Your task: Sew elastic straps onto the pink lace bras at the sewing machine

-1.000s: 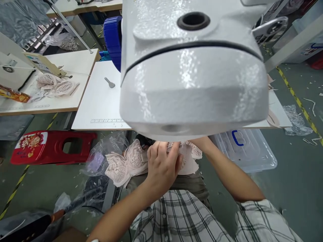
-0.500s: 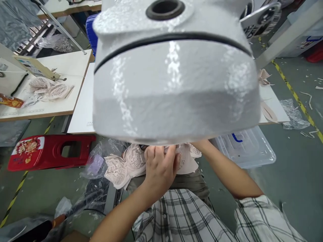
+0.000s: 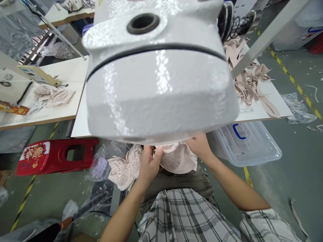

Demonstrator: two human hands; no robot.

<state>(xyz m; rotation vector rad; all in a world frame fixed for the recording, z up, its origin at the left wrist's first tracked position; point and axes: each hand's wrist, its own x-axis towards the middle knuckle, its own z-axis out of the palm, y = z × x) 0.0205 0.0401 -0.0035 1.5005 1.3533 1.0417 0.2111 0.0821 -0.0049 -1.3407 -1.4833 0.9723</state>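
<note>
A pale pink lace bra (image 3: 174, 159) lies over my lap, just under the front of a grey sewing machine head (image 3: 161, 101). My left hand (image 3: 150, 163) pinches its left part between thumb and fingers. At the bra's upper right edge, my right hand (image 3: 200, 148) is closed on the fabric; the machine head covers its fingertips. More lace cups (image 3: 123, 171) of the same pink hang to the left of my left hand. The needle area and the bra's upper part are hidden behind the machine head.
Pink fabric strips (image 3: 248, 84) are heaped on the white table (image 3: 275, 101) at right, above a clear plastic box lid (image 3: 252, 144) with a blue handle. A red stool (image 3: 55, 156) stands at left. Further lace cups (image 3: 54, 95) lie on the neighbouring table.
My left hand has shifted left and turned from lying over the fabric to pinching it. More of the bra and my right hand now show. The view has swung right, revealing the strips.
</note>
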